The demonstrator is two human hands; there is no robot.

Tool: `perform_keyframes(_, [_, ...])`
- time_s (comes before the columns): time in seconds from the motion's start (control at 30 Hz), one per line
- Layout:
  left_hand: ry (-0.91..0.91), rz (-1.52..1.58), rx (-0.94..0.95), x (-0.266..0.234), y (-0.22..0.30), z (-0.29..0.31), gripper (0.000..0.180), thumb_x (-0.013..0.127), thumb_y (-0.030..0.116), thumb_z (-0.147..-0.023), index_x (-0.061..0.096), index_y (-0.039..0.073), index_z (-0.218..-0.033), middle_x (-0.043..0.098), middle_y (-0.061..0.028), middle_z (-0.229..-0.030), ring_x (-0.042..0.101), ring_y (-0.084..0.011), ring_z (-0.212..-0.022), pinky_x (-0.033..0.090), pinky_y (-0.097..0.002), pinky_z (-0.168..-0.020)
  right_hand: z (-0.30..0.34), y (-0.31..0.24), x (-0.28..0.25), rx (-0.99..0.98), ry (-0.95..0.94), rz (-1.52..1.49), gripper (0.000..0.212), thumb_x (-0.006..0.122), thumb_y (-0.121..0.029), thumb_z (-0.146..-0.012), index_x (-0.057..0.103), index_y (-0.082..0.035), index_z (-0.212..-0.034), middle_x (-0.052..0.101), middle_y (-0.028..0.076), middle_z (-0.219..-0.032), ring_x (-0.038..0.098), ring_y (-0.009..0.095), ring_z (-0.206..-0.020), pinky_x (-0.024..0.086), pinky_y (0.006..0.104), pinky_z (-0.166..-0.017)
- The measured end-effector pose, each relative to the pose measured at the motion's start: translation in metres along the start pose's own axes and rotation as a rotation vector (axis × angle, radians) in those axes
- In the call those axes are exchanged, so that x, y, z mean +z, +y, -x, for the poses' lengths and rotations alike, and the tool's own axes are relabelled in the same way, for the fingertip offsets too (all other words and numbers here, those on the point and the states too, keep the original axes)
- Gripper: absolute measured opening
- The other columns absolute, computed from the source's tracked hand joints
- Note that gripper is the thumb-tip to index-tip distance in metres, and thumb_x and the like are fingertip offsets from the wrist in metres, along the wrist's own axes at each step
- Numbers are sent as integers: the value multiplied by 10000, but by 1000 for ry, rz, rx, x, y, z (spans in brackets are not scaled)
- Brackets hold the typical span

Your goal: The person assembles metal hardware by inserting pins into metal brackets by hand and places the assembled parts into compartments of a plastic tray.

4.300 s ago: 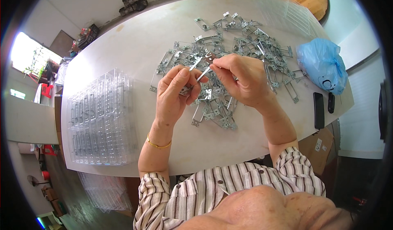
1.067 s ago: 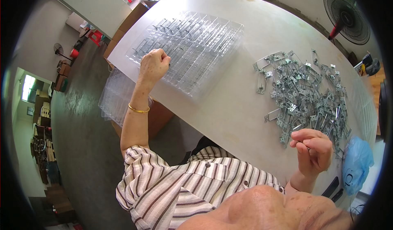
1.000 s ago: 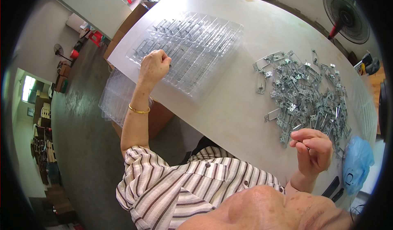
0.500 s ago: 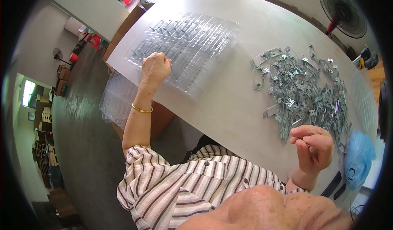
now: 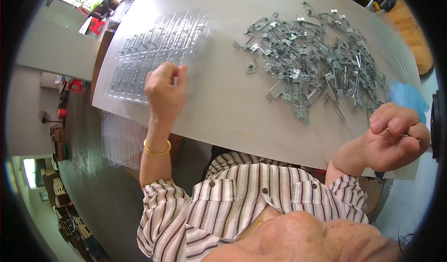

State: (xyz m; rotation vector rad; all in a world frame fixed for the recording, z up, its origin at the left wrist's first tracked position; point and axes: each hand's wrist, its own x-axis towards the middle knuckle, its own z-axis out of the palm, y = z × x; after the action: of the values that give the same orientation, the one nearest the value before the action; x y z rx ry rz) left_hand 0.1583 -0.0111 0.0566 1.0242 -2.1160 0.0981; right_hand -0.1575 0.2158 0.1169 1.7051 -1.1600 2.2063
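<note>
Metal brackets [image 5: 298, 73] with thin rods lie in a loose heap on the right half of the white table. On the left rests a clear plastic tray [image 5: 139, 52] with long narrow compartments, grey metal pieces in some of them. My left hand [image 5: 165, 92] hovers by the tray's near right corner, fingers curled in and slightly blurred; whatever they pinch is hidden. Past the heap's near right side, my right hand [image 5: 396, 134] is raised with its fingers curled together. A thin sliver shows between those fingers, too small to name.
More clear trays [image 5: 122, 141] are stacked below the table's left edge. A blue plastic bag [image 5: 407, 99] sits behind my right hand. Clear plastic sheets or trays [image 5: 396, 43] lie along the right edge. A red stool [image 5: 96, 26] stands beyond the table.
The view has shifted. My left hand has moved right along the tray's near side. My right hand has gone from the heap's near edge out to the right, still closed.
</note>
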Motion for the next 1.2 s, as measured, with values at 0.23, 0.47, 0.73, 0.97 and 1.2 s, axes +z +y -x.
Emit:
perform_keyframes(0.23, [-105,215,145,75,59,-5,152,725,141,-881,640,34,-815,630,-67,-725,593,-225,-647,471,-359,-659,1,-16,-25,-129,131,-158,344,455,-378,-1071,446,-97,-873,467,52,-741,467,144,-526,398,310,-501])
perform_keyframes(0.47, [-179,56,-91,186,19,-45,246,654,216,-898,700,9,-1022,677,-209,-1007,637,-373,-994,484,-453,-916,-3,-28,-26,-130,-110,-173,314,467,-390,-1070,473,-79,-1032,556,67,-826,536,139,-520,463,291,-507])
perform_keyframes(0.73, [-478,96,-294,221,2,-67,283,635,283,-880,744,22,-899,719,-186,-960,664,-347,-1003,510,-460,-911,-3,-29,-28,-132,-138,-142,323,543,-396,-1032,485,-88,-1111,584,59,-825,546,126,-498,459,248,-484])
perform_keyframes(0.97, [-444,465,-486,211,5,-77,196,674,188,-844,719,6,-900,682,-65,-768,628,-148,-715,523,-316,-722,-6,-27,-27,-114,-138,-129,318,540,-395,-1033,489,-96,-1127,590,59,-815,539,126,-493,451,245,-477])
perform_keyframes(1.2, [-465,1195,-588,168,40,-75,136,596,116,-939,627,-16,-940,688,-133,-938,654,-178,-771,543,-300,-690,-11,-21,-20,2,-91,-26,332,599,-366,-1016,511,-58,-1103,596,142,-883,528,134,-554,458,240,-485])
